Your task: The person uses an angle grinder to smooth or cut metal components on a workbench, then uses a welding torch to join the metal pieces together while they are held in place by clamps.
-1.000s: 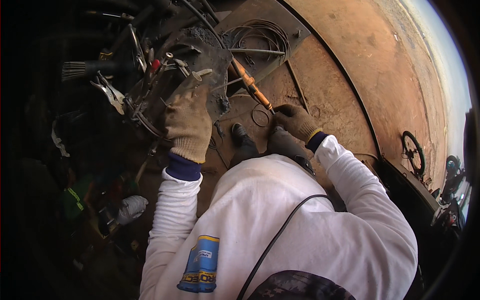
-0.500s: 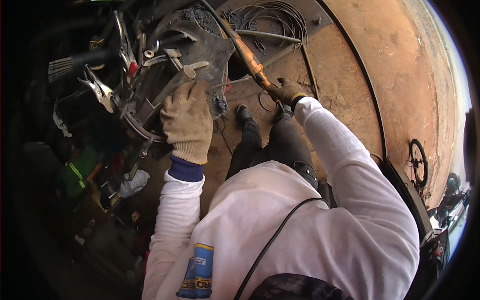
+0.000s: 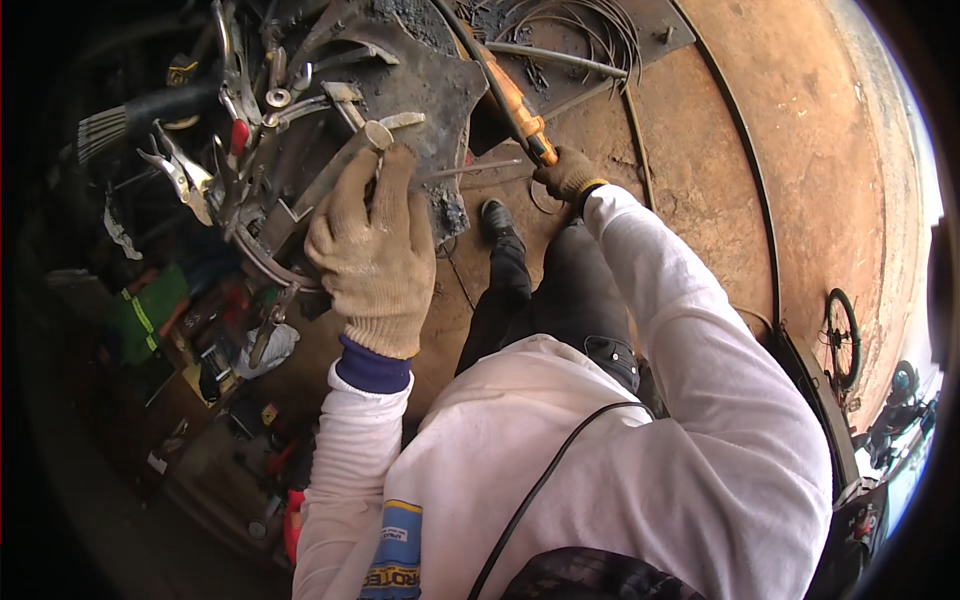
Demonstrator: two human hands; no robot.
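Observation:
My left hand [image 3: 372,245], in a tan knit glove, reaches over the metal workpiece. Its fingers are stretched, with a gap between two of them, and the fingertips touch or almost touch the round end of a metal tube [image 3: 379,134]. Whether anything sits under the fingers is hidden. To the right, my gloved right hand [image 3: 572,174] is curled at the near end of an orange tool [image 3: 512,100] with a black cable along it. Its fingers look closed there, partly hidden. A thin rod [image 3: 472,169] points out between my hands.
Locking pliers [image 3: 182,175] and several clamps crowd the left of the dark metal plate [image 3: 430,95]. Beside them is a wire brush [image 3: 105,128]. A wire coil [image 3: 600,30] lies at the back. A bicycle wheel [image 3: 842,338] is at far right, a person in green [image 3: 150,310] at left.
The view has shifted, so the bench appears farther right. My left hand's fingers have spread apart near the tube end. My right hand has moved slightly closer along the orange tool.

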